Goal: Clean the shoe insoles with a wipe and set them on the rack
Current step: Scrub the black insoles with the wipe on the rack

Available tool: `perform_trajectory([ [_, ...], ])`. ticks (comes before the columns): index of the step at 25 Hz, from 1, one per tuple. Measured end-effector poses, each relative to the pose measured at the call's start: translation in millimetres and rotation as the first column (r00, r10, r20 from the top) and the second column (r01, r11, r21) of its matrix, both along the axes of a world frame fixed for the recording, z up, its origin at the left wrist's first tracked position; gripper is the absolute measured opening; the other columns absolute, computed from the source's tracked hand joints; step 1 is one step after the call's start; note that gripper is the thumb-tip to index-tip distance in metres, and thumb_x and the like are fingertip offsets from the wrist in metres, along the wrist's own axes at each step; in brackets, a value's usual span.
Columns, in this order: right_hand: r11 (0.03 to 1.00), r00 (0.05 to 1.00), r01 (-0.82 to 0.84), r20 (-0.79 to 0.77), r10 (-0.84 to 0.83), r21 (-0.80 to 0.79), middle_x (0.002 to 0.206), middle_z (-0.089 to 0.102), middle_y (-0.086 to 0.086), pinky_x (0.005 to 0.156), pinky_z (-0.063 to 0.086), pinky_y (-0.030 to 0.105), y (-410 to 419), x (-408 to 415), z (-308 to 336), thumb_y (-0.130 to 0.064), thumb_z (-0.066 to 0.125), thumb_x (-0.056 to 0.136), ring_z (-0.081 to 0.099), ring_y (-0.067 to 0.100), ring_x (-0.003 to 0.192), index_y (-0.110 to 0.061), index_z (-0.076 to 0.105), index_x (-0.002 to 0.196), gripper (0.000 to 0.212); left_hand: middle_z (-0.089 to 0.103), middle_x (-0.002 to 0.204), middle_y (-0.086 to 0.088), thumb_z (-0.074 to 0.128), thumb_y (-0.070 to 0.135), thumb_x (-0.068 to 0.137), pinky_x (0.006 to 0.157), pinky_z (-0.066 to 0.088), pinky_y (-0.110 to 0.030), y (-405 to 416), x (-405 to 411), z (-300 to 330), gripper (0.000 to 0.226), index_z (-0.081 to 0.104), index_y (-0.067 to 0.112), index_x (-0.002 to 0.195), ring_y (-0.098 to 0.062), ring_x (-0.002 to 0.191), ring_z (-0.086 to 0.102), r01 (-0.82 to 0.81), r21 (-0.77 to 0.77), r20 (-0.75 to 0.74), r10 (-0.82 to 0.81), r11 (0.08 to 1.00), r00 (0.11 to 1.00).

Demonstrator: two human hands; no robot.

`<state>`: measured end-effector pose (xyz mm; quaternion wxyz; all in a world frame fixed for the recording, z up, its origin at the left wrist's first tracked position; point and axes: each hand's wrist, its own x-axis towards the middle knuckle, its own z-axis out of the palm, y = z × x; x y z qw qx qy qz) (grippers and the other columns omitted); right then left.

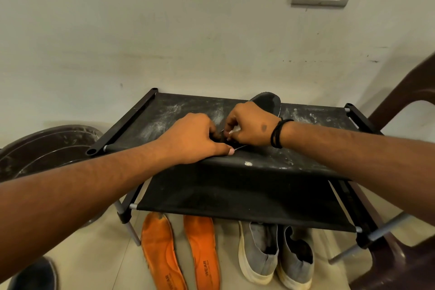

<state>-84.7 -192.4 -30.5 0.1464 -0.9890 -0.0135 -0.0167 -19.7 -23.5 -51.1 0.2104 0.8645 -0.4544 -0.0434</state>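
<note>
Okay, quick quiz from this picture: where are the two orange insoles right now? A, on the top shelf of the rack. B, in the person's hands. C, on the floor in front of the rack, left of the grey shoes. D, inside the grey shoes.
C: the orange insoles lie flat on the floor below the rack, left of the grey shoes; the hands work on a dark insole on the top shelf.

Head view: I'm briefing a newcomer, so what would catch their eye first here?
Both hands meet on the rack's dusty top shelf: the left hand holds down a dark insole while the right hand pinches a white wipe. Two orange insoles lie on the floor below, left of grey shoes.
</note>
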Motion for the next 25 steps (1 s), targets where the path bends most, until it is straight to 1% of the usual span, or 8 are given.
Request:
perform_trajectory([
  [3, 0.995, 0.994, 0.094, 0.056, -0.092, -0.039, 0.094, 0.075, 0.005, 0.083, 0.057, 0.030, -15.1, 10.6, 0.5, -0.004, 0.063, 0.086, 0.069, 0.017, 0.088, -0.009, 0.077, 0.093, 0.017, 0.060, 0.085, 0.013, 0.074, 0.061, 0.078, 0.062, 0.045, -0.019, -0.3, -2.3, 2.2, 0.049, 0.077, 0.022, 0.108, -0.005, 0.080, 0.061, -0.002, -0.012, -0.006, 0.002, 1.000, 1.000],
  [8, 0.998, 0.999, -0.010, 0.037, 0.007, 0.070, 0.079, 0.072, 0.001, 0.066, 0.055, 0.022, 8.8, 2.8, -1.2, -0.005, 0.068, 0.079, 0.067, 0.010, 0.073, -0.009, 0.074, 0.081, 0.007, 0.070, 0.084, -0.008, 0.074, 0.067, 0.073, 0.068, 0.057, -0.041, 1.2, 1.1, -2.5, 0.051, 0.076, 0.016, 0.083, -0.023, 0.078, 0.068, -0.019, 0.002, 0.002, 0.019, 1.000, 1.000],
  [10, 0.996, 0.997, 0.003, 0.077, -0.010, 0.091, 0.077, 0.068, -0.004, 0.061, 0.049, 0.016, 3.1, 5.7, -2.8, -0.006, 0.072, 0.077, 0.064, 0.007, 0.071, -0.012, 0.069, 0.079, 0.007, 0.069, 0.083, -0.002, 0.074, 0.064, 0.075, 0.068, 0.057, -0.035, 0.2, -0.3, -0.8, 0.043, 0.077, 0.022, 0.084, -0.018, 0.077, 0.067, -0.019, -0.010, -0.006, 0.019, 1.000, 1.000],
  [12, 0.999, 0.991, 0.049, 0.123, -0.051, 0.019, 0.078, 0.063, -0.005, 0.062, 0.045, 0.019, -7.2, 14.7, -2.8, -0.004, 0.071, 0.076, 0.061, 0.011, 0.073, -0.013, 0.065, 0.082, 0.013, 0.067, 0.085, 0.006, 0.075, 0.062, 0.077, 0.063, 0.050, -0.024, -1.0, -2.1, 1.7, 0.041, 0.078, 0.024, 0.093, -0.011, 0.078, 0.064, -0.028, -0.021, -0.012, 0.027, 0.999, 1.000],
  [14, 0.994, 0.983, 0.101, 0.156, -0.094, -0.033, 0.078, 0.060, -0.005, 0.066, 0.046, 0.023, -12.2, 20.2, -1.5, 0.000, 0.067, 0.076, 0.061, 0.016, 0.078, -0.012, 0.063, 0.084, 0.015, 0.065, 0.086, 0.009, 0.075, 0.062, 0.077, 0.062, 0.046, -0.019, -1.3, -3.2, 2.1, 0.045, 0.078, 0.023, 0.098, -0.007, 0.079, 0.062, -0.030, -0.026, -0.007, 0.030, 0.999, 1.000],
  [19, 0.988, 0.996, 0.003, 0.085, -0.016, 0.152, 0.073, 0.065, -0.004, 0.061, 0.054, 0.021, 13.8, 4.3, -3.3, -0.002, 0.070, 0.073, 0.064, 0.010, 0.068, -0.014, 0.063, 0.078, 0.015, 0.070, 0.084, -0.004, 0.076, 0.062, 0.075, 0.064, 0.054, -0.032, 1.1, -0.8, -1.5, 0.045, 0.074, 0.018, 0.085, -0.017, 0.073, 0.066, -0.022, -0.012, -0.003, 0.022, 1.000, 1.000],
  [21, 0.996, 0.996, -0.017, 0.088, 0.009, 0.087, 0.074, 0.063, -0.005, 0.062, 0.052, 0.020, 13.8, 5.7, -4.4, -0.002, 0.069, 0.073, 0.062, 0.011, 0.070, -0.015, 0.061, 0.077, 0.016, 0.070, 0.085, -0.006, 0.077, 0.061, 0.076, 0.066, 0.054, -0.033, -0.5, -0.3, -1.2, 0.045, 0.073, 0.017, 0.082, -0.018, 0.073, 0.066, -0.023, -0.012, -0.002, 0.023, 1.000, 1.000],
  [25, 0.989, 0.984, 0.125, 0.141, -0.113, -0.084, 0.078, 0.057, -0.005, 0.063, 0.043, 0.022, -9.2, 23.4, 1.5, 0.001, 0.064, 0.076, 0.060, 0.020, 0.080, -0.014, 0.061, 0.082, 0.016, 0.070, 0.090, 0.001, 0.075, 0.063, 0.076, 0.076, 0.058, -0.036, 0.1, -4.4, 2.6, 0.047, 0.079, 0.021, 0.095, -0.012, 0.082, 0.066, -0.029, -0.018, -0.019, 0.028, 0.999, 0.999],
])
